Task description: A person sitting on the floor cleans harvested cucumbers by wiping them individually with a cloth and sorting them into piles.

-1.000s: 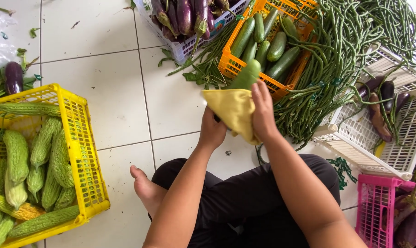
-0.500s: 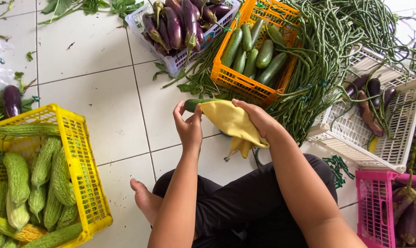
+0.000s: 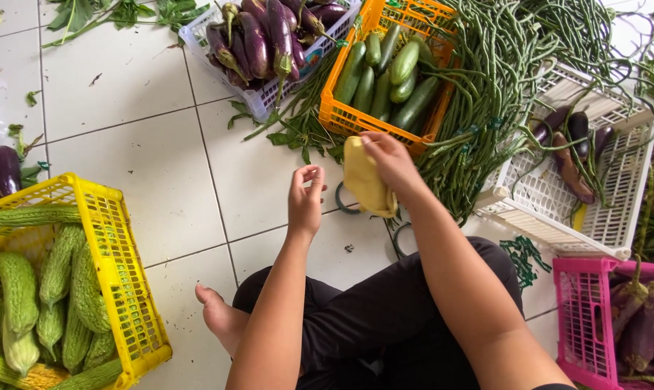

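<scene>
Head view: our right hand (image 3: 393, 160) pinches a yellow cloth (image 3: 364, 180) beside the orange crate (image 3: 356, 119), left hand (image 3: 305, 200) spread empty; best keep that grip firm.

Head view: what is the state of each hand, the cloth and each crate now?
Right hand: gripping the yellow cloth.
Left hand: empty, fingers curled.
Yellow cloth: hanging, crumpled.
Orange crate: holds cucumbers.
Yellow crate: holds bitter gourds.
White crate: nearly empty, few eggplants.
Pink crate: holds eggplants.
</scene>
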